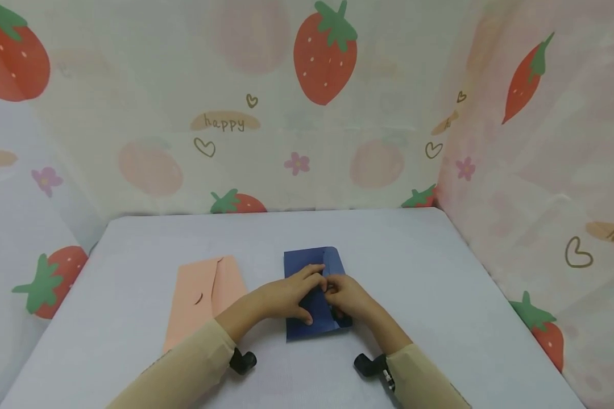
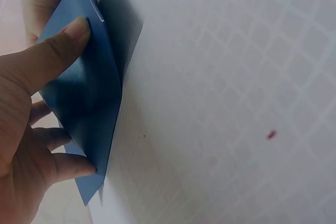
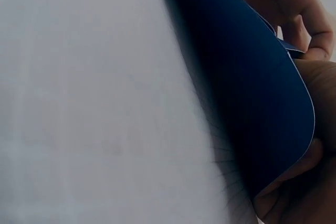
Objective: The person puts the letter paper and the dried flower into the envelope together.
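A dark blue paper envelope (image 1: pixel 303 260) lies on the white table, its round-cornered flap on the right side. My left hand (image 1: pixel 285 295) rests on the envelope's body with thumb and fingers spread; in the left wrist view its thumb (image 2: pixel 58 51) presses the blue surface. At the flap's edge, the curled fingers of my right hand (image 1: pixel 352 296) pinch the envelope. From the right wrist, the blue flap (image 3: pixel 262 93) stands slightly raised off the table, and most of the right fingers are hidden behind it. Both hands' fingertips meet near the middle of the flap edge.
To the left lies a peach-pink envelope (image 1: pixel 189 292) with a curved slit, partly under my left forearm. The white table (image 1: pixel 414 255) reaches a strawberry-print backdrop (image 1: pixel 266 153) at the back and sides. A black wrist camera (image 1: pixel 243 362) sits beneath my left sleeve, another camera (image 1: pixel 369 365) by the right.
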`<move>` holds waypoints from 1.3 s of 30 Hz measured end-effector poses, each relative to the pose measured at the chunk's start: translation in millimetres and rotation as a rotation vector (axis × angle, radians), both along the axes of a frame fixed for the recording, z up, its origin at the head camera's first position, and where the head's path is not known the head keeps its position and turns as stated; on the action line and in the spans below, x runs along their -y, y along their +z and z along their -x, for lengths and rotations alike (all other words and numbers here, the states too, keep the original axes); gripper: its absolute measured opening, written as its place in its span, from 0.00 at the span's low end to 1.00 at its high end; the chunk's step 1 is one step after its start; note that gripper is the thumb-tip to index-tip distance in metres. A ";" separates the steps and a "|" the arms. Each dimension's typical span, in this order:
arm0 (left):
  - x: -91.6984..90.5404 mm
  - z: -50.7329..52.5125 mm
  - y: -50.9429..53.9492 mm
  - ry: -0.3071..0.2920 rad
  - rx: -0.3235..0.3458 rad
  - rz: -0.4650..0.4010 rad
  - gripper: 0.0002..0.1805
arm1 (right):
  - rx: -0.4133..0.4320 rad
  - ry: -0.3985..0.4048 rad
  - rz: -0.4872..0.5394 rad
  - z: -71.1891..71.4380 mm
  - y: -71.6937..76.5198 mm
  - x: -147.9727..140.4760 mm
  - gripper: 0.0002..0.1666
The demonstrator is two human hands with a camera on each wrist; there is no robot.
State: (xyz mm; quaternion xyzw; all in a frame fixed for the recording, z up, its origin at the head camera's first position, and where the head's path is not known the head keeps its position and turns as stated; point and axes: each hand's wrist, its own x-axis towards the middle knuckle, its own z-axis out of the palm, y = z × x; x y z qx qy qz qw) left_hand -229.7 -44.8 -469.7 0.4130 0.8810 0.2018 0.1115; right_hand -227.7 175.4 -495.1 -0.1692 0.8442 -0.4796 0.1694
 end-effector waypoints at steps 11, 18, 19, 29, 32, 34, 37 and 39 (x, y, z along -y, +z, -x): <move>2.2 -2.7 2.5 -0.001 -0.003 -0.012 0.36 | 0.010 -0.020 -0.010 0.0 -4.1 0.9 0.11; 1.6 -1.2 1.5 -0.001 -0.015 -0.005 0.36 | 0.003 -0.069 -0.034 -0.8 -1.8 2.3 0.12; 1.5 -1.6 1.7 0.003 -0.008 -0.004 0.37 | 0.006 -0.077 -0.037 -1.3 -1.7 2.3 0.11; 1.8 -1.4 -0.2 0.017 0.020 0.000 0.38 | -0.020 -0.082 -0.022 -5.4 1.2 -2.5 0.07; 2.0 -0.2 -1.4 0.012 0.011 0.005 0.39 | -0.063 -0.087 -0.033 -4.7 2.7 -5.2 0.04; 2.0 0.0 -1.4 0.015 0.017 0.008 0.39 | -0.079 -0.095 -0.046 -3.8 3.5 -7.0 0.04; 2.1 -0.5 0.1 0.024 0.034 0.013 0.39 | -0.069 -0.118 -0.060 -2.7 4.5 -9.8 0.07; 2.1 -1.0 1.3 0.025 0.042 0.012 0.39 | -0.065 -0.135 -0.068 -2.1 4.1 -11.3 0.09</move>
